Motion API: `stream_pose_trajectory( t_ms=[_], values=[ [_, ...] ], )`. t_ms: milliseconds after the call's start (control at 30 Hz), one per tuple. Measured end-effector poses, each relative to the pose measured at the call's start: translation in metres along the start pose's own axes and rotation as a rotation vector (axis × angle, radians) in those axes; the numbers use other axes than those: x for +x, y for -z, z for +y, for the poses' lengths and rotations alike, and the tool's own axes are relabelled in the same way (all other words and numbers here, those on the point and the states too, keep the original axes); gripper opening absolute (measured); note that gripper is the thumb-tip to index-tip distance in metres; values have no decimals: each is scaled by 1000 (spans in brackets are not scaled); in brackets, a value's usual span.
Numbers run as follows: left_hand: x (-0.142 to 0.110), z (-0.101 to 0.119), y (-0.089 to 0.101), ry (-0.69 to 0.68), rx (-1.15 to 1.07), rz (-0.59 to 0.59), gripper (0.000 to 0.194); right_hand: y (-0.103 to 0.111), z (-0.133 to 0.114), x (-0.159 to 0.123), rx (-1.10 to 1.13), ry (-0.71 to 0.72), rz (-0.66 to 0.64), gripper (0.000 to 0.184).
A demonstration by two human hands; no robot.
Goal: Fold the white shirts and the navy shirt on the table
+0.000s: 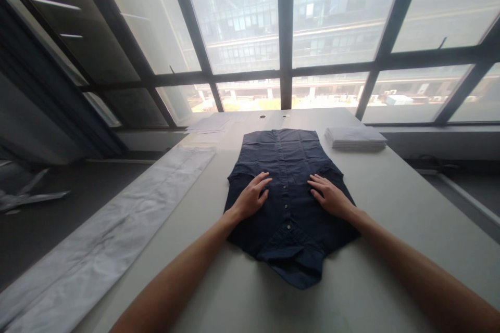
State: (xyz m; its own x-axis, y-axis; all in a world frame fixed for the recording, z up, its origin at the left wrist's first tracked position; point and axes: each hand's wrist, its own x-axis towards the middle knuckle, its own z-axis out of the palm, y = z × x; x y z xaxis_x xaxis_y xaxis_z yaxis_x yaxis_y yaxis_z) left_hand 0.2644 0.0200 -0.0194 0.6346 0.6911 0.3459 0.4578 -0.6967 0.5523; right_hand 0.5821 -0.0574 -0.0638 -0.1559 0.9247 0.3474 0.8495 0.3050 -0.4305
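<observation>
A dark navy button-up shirt (287, 161) lies spread on the white table (187, 250), its collar end towards me and its button row running up the middle. No sleeves stick out at its sides. My left hand (253, 195) rests on the shirt's left half, fingers stretched out and a little apart. On the right half lies my right hand (328, 195), also flat with spread fingers. Neither hand grips the cloth. The collar flap bends upward near the table's front.
A long strip of crumpled white cloth (117, 234) lies along the table's left side. Several white sheets (209, 126) are at the back left. A folded white stack (354, 138) sits at the back right. Beyond the table stand large windows (238, 21).
</observation>
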Motion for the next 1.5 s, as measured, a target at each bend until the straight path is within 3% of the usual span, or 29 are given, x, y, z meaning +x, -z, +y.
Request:
stream_pose_trajectory(
  t_ms=[67, 167, 333, 433, 533, 667, 733, 833, 1000, 1100, 1333, 1500],
  values=[
    [4, 3, 5, -4, -137, 98, 35, 0, 0, 0, 5, 8, 22, 44],
    [8, 2, 7, 218, -424, 216, 28, 1, 0, 0, 13, 9, 24, 44],
    [7, -12, 5, 480, -935, 68, 24, 0, -1, 0, 36, -22, -7, 43],
    [6, -22, 14, 584, -1244, 150, 21, 6, -4, 2, 200, -42, 78, 43],
    [7, -32, 22, 669, -1401, 237, 21, 23, -4, 3, 534, -136, 200, 49],
    [9, -40, 22, 682, -1443, 249, 19, 43, 6, 0, 1071, -258, 31, 72],
    [9, -41, 19, 661, -1412, 207, 19, 45, 13, -1, 1164, -302, -27, 76],
    [8, -42, 16, 649, -1350, 172, 20, 41, 24, 0, 1133, -352, 52, 79],
    [8, -47, 17, 633, -1382, 131, 23, 40, 44, -4, 1094, -352, 257, 101],
    [9, -48, 18, 617, -1412, 73, 32, 42, 57, -8, 1064, -363, 306, 105],
    [5, -38, 25, 500, -1394, 8, 49, 37, 64, -6, 1255, -377, 359, 94],
    [3, -36, 24, 510, -1380, -63, 43, 37, 60, -2, 1282, -417, 335, 81]
  ],
)
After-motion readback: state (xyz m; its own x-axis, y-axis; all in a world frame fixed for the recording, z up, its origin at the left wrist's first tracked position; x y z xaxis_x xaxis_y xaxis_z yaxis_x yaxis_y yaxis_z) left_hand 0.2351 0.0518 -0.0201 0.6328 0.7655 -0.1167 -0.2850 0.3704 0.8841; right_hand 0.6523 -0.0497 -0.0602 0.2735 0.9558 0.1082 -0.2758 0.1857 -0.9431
